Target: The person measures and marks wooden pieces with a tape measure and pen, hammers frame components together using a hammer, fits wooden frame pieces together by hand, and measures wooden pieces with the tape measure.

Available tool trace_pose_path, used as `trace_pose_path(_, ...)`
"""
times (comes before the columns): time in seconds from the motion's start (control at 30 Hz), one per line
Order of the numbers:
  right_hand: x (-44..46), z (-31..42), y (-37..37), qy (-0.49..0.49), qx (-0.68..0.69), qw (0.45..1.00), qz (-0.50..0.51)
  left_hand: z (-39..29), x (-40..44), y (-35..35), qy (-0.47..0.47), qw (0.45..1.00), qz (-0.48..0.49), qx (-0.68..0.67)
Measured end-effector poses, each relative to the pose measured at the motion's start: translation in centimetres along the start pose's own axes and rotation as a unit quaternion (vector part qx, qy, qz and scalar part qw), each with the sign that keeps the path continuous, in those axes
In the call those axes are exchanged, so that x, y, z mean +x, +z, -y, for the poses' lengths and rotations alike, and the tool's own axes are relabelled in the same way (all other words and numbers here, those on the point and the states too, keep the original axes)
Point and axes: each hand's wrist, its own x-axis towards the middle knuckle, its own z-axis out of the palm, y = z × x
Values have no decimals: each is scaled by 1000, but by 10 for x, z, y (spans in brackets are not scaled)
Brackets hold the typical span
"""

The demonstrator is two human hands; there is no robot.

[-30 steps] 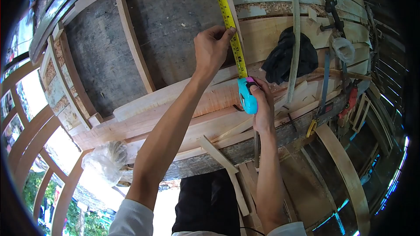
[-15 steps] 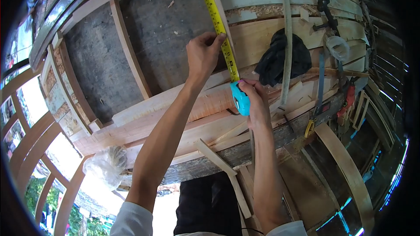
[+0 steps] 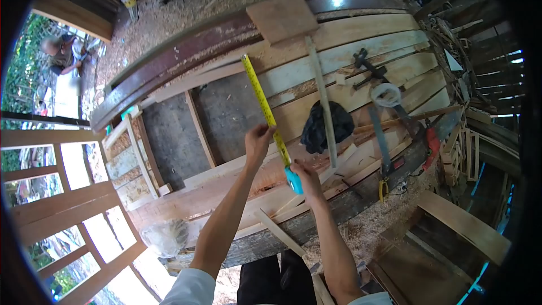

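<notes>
A tape measure [image 3: 293, 180] with a teal case is gripped in my right hand [image 3: 308, 183]. Its yellow blade [image 3: 257, 86] runs out away from me, and the far end reaches the wooden rail [image 3: 209, 77] of a frame. My left hand [image 3: 258, 144] pinches the blade partway along, between finger and thumb. Beneath the blade, the frame shows a dark grey panel [image 3: 172, 135] and a narrow crosspiece [image 3: 201, 127]. To the right of my hands lies a crumpled black cloth [image 3: 327, 129], with a thin wooden strip [image 3: 319, 87] across it.
On the bench's right are a handsaw [image 3: 380, 138], a dark clamp-like tool [image 3: 369, 69], a roll of clear tape [image 3: 387, 95] and a red power tool [image 3: 432, 147]. A plastic bag [image 3: 165, 237] sits front left. A flat board [image 3: 282, 18] lies at the back. Another person [image 3: 66, 56] is far left.
My view has tilted up, so the blade's far end and the ground beyond the bench now show. Both hands appear lower in view, still on the tape measure.
</notes>
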Motion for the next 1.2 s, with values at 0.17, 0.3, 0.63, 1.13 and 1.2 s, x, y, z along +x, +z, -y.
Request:
trace_pose_path(0.17,-79,-30,-66,-3,11,994,105,-27,-116,21,-28,996,80,15)
trace_pose_path(0.3,-163,-23,-104,33,93,991,88,-27,-226,47,-40,987,151,20)
trace_pose_path(0.63,-305,-49,-218,-143,28,988,42,-82,-432,124,64,994,90,27)
trace_pose_path(1.13,-360,-3,-231,-168,-16,983,66,-125,-492,123,88,993,18,75)
trace_pose_path(1.2,-352,-1,-220,-135,-27,987,86,-118,-484,114,80,994,-8,78)
